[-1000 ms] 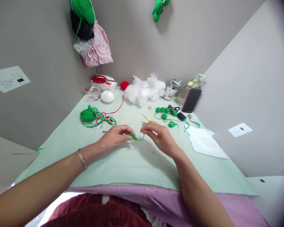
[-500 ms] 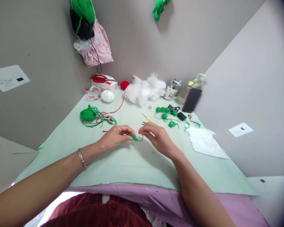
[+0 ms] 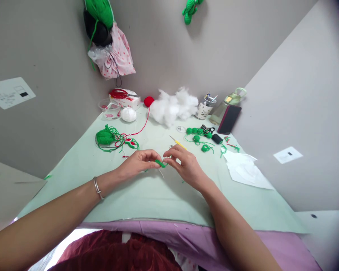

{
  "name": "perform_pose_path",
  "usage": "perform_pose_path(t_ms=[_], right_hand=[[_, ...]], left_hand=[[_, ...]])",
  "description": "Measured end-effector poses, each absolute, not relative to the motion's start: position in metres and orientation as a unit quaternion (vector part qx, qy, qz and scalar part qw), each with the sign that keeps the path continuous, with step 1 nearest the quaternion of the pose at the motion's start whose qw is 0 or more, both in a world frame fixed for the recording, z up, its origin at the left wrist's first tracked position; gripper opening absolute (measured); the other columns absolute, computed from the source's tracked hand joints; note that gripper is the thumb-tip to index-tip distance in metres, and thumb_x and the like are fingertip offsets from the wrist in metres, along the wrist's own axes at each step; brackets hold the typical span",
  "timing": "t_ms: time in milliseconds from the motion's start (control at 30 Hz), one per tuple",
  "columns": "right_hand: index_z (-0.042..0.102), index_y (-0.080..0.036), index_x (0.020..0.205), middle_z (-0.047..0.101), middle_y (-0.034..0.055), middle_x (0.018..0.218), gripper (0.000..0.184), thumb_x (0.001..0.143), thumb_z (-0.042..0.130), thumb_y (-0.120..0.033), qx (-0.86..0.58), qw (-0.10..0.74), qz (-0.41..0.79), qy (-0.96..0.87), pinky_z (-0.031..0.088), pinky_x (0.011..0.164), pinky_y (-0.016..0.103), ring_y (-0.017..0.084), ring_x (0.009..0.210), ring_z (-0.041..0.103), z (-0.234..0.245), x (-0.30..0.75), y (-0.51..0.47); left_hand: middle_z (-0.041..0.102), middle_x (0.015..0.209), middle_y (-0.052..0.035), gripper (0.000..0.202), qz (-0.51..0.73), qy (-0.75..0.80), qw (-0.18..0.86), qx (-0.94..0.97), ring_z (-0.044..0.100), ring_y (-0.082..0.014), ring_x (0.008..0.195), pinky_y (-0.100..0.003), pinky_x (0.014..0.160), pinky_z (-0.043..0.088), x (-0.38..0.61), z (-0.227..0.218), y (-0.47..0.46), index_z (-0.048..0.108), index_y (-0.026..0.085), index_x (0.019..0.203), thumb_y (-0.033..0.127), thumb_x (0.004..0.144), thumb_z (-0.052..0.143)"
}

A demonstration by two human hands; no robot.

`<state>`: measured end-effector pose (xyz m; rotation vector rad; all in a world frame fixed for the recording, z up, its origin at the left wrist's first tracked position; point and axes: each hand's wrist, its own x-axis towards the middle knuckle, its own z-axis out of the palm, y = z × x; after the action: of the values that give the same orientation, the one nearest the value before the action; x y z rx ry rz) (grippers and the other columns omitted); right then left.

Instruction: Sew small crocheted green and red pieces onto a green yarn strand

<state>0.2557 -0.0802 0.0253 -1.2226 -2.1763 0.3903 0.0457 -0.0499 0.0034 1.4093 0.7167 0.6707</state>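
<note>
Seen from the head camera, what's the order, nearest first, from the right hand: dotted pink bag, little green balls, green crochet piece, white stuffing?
From the right hand:
1. green crochet piece, just left of it
2. little green balls, just beyond, rightward
3. white stuffing, farther back, near centre
4. dotted pink bag, hanging, upper left

On the pale green table point(image 3: 147, 205) here, green yarn point(image 3: 104, 137) lies beyond the left hand point(image 3: 139, 161), a yellow-handled tool point(image 3: 180, 143) just past the right hand point(image 3: 188, 167).
</note>
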Motion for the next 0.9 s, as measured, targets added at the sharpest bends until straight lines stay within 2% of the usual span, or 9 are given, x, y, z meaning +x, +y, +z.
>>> perform_pose_path(t_ms=[133,267,367,467,567,700,800,900], right_hand=[[0.068,-0.021,0.087,0.056,0.0034,0.082,0.016,0.093,0.058,-0.032,-0.484,0.286,0.087,-0.822,0.040,0.062,0.025,0.013,0.069,0.053,0.024,0.256,-0.080],[0.068,-0.020,0.087,0.056,0.0030,0.080,0.016,0.094,0.056,-0.028,-0.466,0.280,0.067,-0.837,0.040,0.064,0.025,0.013,0.070,0.054,0.021,0.252,-0.081],[0.064,-0.020,0.094,0.058,0.0043,0.081,0.018,0.098,0.047,-0.023,-0.445,0.261,0.050,-0.855,0.040,0.064,0.025,0.014,0.072,0.055,0.016,0.248,-0.082],[0.058,-0.019,0.104,0.061,0.0061,0.084,0.019,0.098,0.040,-0.017,-0.422,0.241,0.042,-0.873,0.041,0.064,0.027,0.017,0.075,0.057,0.012,0.246,-0.084],[0.053,-0.019,0.112,0.065,0.0075,0.089,0.019,0.098,0.041,-0.017,-0.405,0.243,0.059,-0.879,0.043,0.066,0.027,0.018,0.079,0.060,0.011,0.244,-0.087],[0.059,-0.020,0.099,0.064,0.0061,0.085,0.017,0.097,0.043,-0.016,-0.408,0.231,0.043,-0.882,0.042,0.063,0.025,0.015,0.070,0.058,0.014,0.241,-0.090],[0.063,-0.021,0.092,0.066,0.0077,0.099,0.019,0.096,0.045,-0.016,-0.415,0.280,0.057,-0.864,0.044,0.066,0.025,0.014,0.076,0.061,0.019,0.239,-0.092],[0.063,-0.022,0.094,0.065,0.0086,0.105,0.015,0.096,0.048,-0.023,-0.396,0.381,0.174,-0.817,0.049,0.069,0.027,0.015,0.084,0.064,0.027,0.236,-0.096]], left_hand=[[0.065,0.084,-0.0009,0.018,0.298,0.321,0.656,0.615,0.058,-0.0147,0.079,-0.025,0.070,0.040,0.046,0.002,-0.050,0.065,0.017,0.089,0.029,0.077,0.070],[0.066,0.086,-0.0003,0.017,0.300,0.306,0.678,0.597,0.061,-0.0142,0.085,-0.026,0.080,0.043,0.046,-0.002,-0.049,0.066,0.017,0.090,0.027,0.077,0.071],[0.065,0.087,-0.0002,0.020,0.301,0.306,0.698,0.573,0.063,-0.0148,0.085,-0.030,0.087,0.045,0.046,-0.004,-0.048,0.065,0.016,0.089,0.028,0.076,0.073],[0.064,0.084,0.0007,0.025,0.314,0.316,0.705,0.552,0.065,-0.0152,0.083,-0.031,0.086,0.047,0.046,-0.003,-0.047,0.062,0.016,0.089,0.030,0.073,0.076],[0.062,0.082,0.0016,0.028,0.333,0.305,0.706,0.546,0.063,-0.0135,0.079,-0.031,0.084,0.048,0.048,-0.002,-0.048,0.059,0.016,0.086,0.029,0.072,0.078],[0.061,0.080,0.0011,0.029,0.307,0.297,0.721,0.545,0.064,-0.0140,0.079,-0.033,0.084,0.049,0.050,-0.004,-0.049,0.056,0.015,0.084,0.032,0.073,0.077],[0.059,0.082,0.0025,0.030,0.304,0.287,0.731,0.539,0.064,-0.0136,0.080,-0.032,0.085,0.048,0.051,-0.006,-0.050,0.053,0.016,0.082,0.029,0.072,0.078],[0.057,0.081,0.0030,0.028,0.307,0.279,0.712,0.567,0.060,-0.0122,0.082,-0.027,0.080,0.045,0.051,-0.009,-0.050,0.050,0.017,0.080,0.026,0.073,0.076]])
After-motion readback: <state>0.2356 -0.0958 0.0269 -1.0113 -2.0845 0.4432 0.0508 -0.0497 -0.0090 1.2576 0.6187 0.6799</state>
